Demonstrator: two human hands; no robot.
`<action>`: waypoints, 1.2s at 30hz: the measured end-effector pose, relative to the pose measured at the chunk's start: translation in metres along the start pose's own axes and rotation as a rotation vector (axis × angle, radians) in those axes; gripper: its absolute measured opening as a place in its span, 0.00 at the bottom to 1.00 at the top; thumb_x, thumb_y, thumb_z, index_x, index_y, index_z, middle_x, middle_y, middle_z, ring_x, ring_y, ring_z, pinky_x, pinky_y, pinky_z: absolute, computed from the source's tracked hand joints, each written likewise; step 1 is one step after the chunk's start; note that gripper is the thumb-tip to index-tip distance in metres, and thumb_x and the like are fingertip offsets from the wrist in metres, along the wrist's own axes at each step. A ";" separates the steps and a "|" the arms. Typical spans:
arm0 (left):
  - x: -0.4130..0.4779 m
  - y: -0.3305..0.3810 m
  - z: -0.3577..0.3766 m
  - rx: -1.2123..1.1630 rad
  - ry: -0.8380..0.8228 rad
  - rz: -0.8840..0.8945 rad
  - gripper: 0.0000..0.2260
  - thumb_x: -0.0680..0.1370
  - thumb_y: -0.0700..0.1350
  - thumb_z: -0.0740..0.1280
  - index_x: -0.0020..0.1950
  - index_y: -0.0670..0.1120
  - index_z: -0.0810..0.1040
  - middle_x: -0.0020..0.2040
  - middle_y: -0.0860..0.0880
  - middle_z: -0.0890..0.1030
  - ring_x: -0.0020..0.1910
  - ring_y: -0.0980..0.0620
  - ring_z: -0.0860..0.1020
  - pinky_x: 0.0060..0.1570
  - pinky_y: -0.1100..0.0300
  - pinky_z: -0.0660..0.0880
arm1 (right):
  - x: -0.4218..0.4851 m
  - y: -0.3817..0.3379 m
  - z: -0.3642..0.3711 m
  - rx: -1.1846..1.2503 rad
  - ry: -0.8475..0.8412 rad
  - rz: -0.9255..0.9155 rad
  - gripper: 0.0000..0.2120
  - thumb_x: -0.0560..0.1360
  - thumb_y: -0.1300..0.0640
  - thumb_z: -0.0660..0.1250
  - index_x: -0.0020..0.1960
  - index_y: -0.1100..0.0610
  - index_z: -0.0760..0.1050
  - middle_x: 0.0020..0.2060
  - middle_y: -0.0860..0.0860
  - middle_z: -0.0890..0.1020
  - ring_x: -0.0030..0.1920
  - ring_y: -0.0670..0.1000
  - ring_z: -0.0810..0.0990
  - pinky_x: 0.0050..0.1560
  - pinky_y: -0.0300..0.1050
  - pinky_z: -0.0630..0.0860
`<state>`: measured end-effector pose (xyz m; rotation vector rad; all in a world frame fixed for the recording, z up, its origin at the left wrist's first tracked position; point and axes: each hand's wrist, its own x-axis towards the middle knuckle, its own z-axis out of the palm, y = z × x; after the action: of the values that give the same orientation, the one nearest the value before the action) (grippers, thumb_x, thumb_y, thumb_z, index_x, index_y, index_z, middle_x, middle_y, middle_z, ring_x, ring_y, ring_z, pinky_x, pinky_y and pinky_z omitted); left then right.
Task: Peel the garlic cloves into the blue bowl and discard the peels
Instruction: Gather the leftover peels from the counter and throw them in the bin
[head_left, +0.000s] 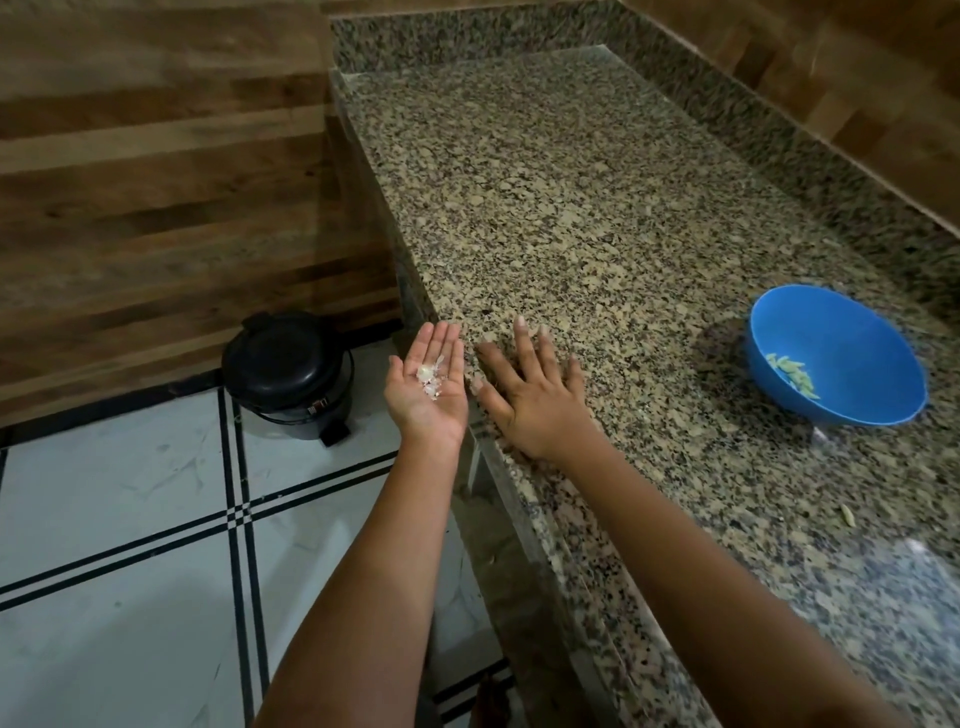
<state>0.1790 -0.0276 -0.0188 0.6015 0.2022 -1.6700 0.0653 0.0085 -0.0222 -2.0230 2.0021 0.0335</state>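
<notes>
My left hand (428, 384) is held palm up just off the counter's left edge, fingers straight, with a small heap of white garlic peels (430, 378) lying in the palm. Beside it, my right hand (535, 395) lies flat on the granite counter (597, 218), palm down and fingers spread, close to the edge. The blue bowl (852, 332) stands on the counter to the right and holds several pale peeled garlic cloves (792, 375).
A black pedal bin (288, 374) with its lid closed stands on the tiled floor left of the counter, against the wood-patterned wall. One small pale scrap (848, 516) lies on the counter near the front right.
</notes>
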 end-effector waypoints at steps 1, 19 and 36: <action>0.002 0.001 0.001 0.009 0.000 -0.003 0.24 0.84 0.51 0.46 0.54 0.35 0.74 0.59 0.37 0.76 0.64 0.40 0.73 0.64 0.51 0.70 | 0.008 -0.004 -0.002 0.005 -0.009 -0.006 0.28 0.78 0.36 0.38 0.75 0.41 0.38 0.74 0.51 0.32 0.73 0.57 0.31 0.69 0.62 0.32; -0.025 -0.027 0.014 0.079 -0.034 -0.112 0.24 0.84 0.51 0.47 0.54 0.35 0.76 0.53 0.36 0.80 0.56 0.41 0.78 0.57 0.52 0.75 | -0.037 0.046 -0.001 0.084 0.105 0.293 0.36 0.77 0.34 0.40 0.75 0.52 0.31 0.72 0.50 0.29 0.71 0.52 0.27 0.67 0.56 0.30; -0.027 -0.024 0.007 0.088 -0.024 -0.112 0.24 0.83 0.51 0.47 0.52 0.35 0.76 0.50 0.36 0.80 0.52 0.41 0.79 0.53 0.52 0.76 | -0.043 0.025 0.012 0.283 0.381 -0.194 0.13 0.75 0.68 0.63 0.59 0.62 0.78 0.57 0.58 0.80 0.60 0.58 0.77 0.66 0.45 0.66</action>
<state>0.1561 -0.0022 -0.0042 0.6462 0.1481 -1.8010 0.0422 0.0529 -0.0290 -2.1396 1.8655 -0.6831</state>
